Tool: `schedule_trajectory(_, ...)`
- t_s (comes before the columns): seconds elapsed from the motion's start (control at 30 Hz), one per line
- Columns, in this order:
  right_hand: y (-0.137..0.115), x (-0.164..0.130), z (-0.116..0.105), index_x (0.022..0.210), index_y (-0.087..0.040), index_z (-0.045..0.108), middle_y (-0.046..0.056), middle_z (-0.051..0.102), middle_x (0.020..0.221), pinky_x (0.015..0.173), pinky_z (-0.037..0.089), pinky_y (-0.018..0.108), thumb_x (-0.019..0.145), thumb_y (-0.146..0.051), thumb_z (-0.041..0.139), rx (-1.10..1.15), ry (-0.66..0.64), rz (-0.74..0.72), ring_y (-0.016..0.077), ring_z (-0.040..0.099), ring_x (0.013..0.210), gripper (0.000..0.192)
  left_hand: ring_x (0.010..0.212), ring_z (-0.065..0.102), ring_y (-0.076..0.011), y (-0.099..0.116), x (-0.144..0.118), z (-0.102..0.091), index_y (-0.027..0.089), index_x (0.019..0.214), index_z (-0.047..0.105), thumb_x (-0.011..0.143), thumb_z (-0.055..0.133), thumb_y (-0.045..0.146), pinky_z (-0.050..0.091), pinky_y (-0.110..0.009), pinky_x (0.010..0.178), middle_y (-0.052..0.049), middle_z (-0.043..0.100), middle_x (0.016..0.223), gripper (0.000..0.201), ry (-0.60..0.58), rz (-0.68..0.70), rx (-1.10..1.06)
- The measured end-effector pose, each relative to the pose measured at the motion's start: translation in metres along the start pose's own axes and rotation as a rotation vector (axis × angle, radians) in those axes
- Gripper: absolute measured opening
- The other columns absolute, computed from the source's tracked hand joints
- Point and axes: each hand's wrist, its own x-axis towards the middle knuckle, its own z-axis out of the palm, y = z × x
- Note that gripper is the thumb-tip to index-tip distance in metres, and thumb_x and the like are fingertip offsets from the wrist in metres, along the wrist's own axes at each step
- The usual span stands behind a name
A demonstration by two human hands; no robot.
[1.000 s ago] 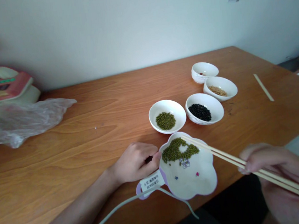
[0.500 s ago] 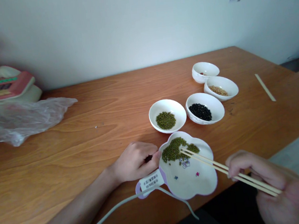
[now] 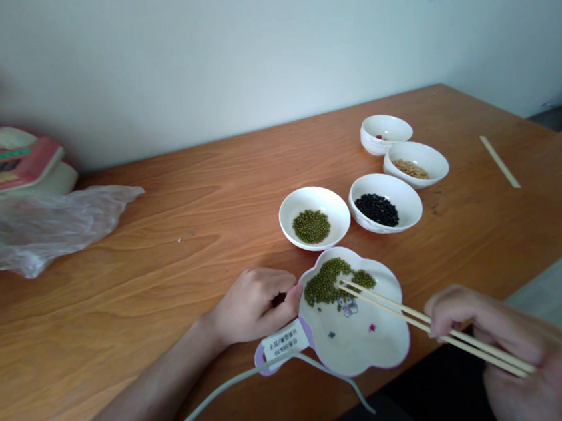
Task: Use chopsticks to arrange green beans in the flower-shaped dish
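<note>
While four white bowls [image 3: 312,197] stand beyond it, the flower-shaped dish [image 3: 361,351] sits by the counter's [image 3: 211,211] front edge, handle [image 3: 260,360] pointing left beneath a cable [image 3: 214,394]. The right hand [image 3: 513,340] grasps chopsticks [image 3: 412,314], long axis slanting leftward and away, tips at green beans [image 3: 325,285]; the left hand [image 3: 258,303] curls against the dish's rim, its grip impossible to tell.

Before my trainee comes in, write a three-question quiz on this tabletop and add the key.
1. Which hand holds the chopsticks?
2. True or false: the flower-shaped dish holds black beans.
3. How many round white bowls stand on the table?

Key:
1. The right hand.
2. False: it holds green beans.
3. Four.
</note>
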Motion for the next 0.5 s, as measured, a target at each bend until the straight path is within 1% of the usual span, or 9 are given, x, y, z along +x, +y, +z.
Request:
schedule_trajectory(0.1, 0.006, -0.003, -0.004, 0.067, -0.025, 0.069, 0.005, 0.069, 0.069, 0.058, 0.048, 0.032, 0.080, -0.089, 0.001, -0.034, -0.007, -0.005, 0.0215, 0.064, 0.063, 0.094, 0.058, 0.039, -0.0096, 0.000, 0.000, 0.000, 0.018, 0.070, 0.042, 0.103, 0.042, 0.024, 0.030, -0.029, 0.060, 0.003, 0.046, 0.065, 0.033, 0.000, 0.001, -0.002)
schedule_trajectory(0.2, 0.006, -0.004, -0.005, 0.066, -0.024, 0.068, 0.006, 0.069, 0.068, 0.057, 0.047, 0.032, 0.079, -0.088, -0.003, -0.055, 0.000, -0.005, 0.0215, 0.064, 0.062, 0.096, 0.058, 0.038, -0.0094, 0.000, 0.001, 0.001, 0.018, 0.070, 0.042, 0.103, 0.042, 0.024, 0.029, -0.029, 0.060, 0.003, 0.045, 0.065, 0.033, 0.007, -0.002, -0.004)
schedule_trajectory(0.37, 0.005, -0.001, -0.004, 0.062, -0.024, 0.067, 0.006, 0.068, 0.066, 0.056, 0.049, 0.032, 0.082, -0.086, 0.000, -0.056, 0.022, -0.022, 0.0209, 0.065, 0.060, 0.094, 0.058, 0.037, -0.0094, 0.000, -0.001, 0.001, 0.018, 0.070, 0.041, 0.103, 0.042, 0.024, 0.029, -0.029, 0.060, 0.003, 0.044, 0.064, 0.033, 0.008, 0.000, -0.010)
schedule_trajectory(0.5, 0.017, -0.003, -0.009, 0.064, -0.023, 0.069, 0.007, 0.067, 0.067, 0.055, 0.050, 0.031, 0.083, -0.086, 0.003, -0.017, -0.001, -0.083, 0.0212, 0.065, 0.061, 0.093, 0.058, 0.038, -0.0095, 0.000, -0.002, 0.001, 0.018, 0.071, 0.042, 0.103, 0.043, 0.024, 0.029, -0.029, 0.060, 0.003, 0.045, 0.065, 0.033, 0.007, 0.000, -0.005)
